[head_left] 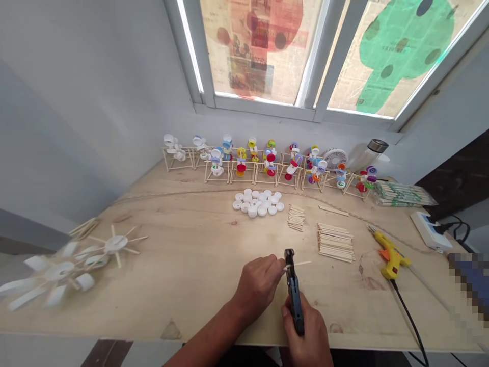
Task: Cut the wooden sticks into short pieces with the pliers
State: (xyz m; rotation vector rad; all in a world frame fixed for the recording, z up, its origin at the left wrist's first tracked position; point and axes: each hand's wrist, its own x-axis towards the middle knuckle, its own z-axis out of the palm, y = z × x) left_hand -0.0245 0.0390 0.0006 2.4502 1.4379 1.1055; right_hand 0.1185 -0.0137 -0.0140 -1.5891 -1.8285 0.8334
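My right hand [309,329] is closed around a dark hand cutter [295,295], its head pointing away from me over the table. A thin wooden stick [303,263] passes through the cutter's jaws and sticks out to the right. On the other side, my left hand [259,280] pinches the stick close to the jaws. Beyond the hands lie a cluster of white bottle caps [262,209], a small pile of short sticks [296,218] and a larger stack of longer sticks [335,242].
A yellow glue gun [393,255] with its cord lies at right, near a white power strip [430,230]. Small cap wheels on stick frames [242,176] line the wall, beside a white fan [335,159] and a bottle [367,155]. Larger spoked wheels [115,244] lie at left.
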